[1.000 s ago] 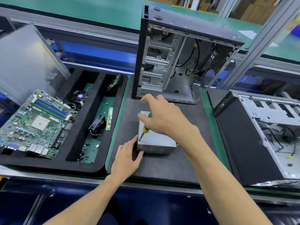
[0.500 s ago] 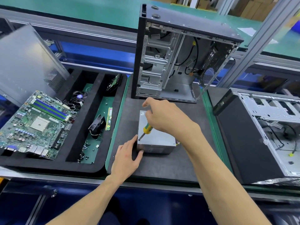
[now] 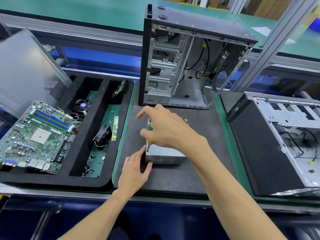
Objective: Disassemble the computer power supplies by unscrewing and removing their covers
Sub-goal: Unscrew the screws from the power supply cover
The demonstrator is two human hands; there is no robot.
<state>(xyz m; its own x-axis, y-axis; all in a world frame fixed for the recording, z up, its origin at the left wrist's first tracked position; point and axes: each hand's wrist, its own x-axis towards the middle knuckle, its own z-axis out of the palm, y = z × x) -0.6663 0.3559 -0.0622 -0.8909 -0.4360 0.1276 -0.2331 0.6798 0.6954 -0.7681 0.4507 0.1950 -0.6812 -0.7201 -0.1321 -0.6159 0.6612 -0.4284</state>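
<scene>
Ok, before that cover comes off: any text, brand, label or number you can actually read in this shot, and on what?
None reads clearly in this view.
Power supply, front face: a strip of print, too blurred to read.
Motherboard: white stickers and board markings, too small.
Memory stick in the foam tray: label too small.
Fan behind the motherboard: round hub sticker, unreadable.
Screwdriver in the right hand: no print showing.

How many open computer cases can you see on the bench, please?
2: a black upright open computer case behind the grey mat, and a black open computer case lying on its side at the right.
</scene>
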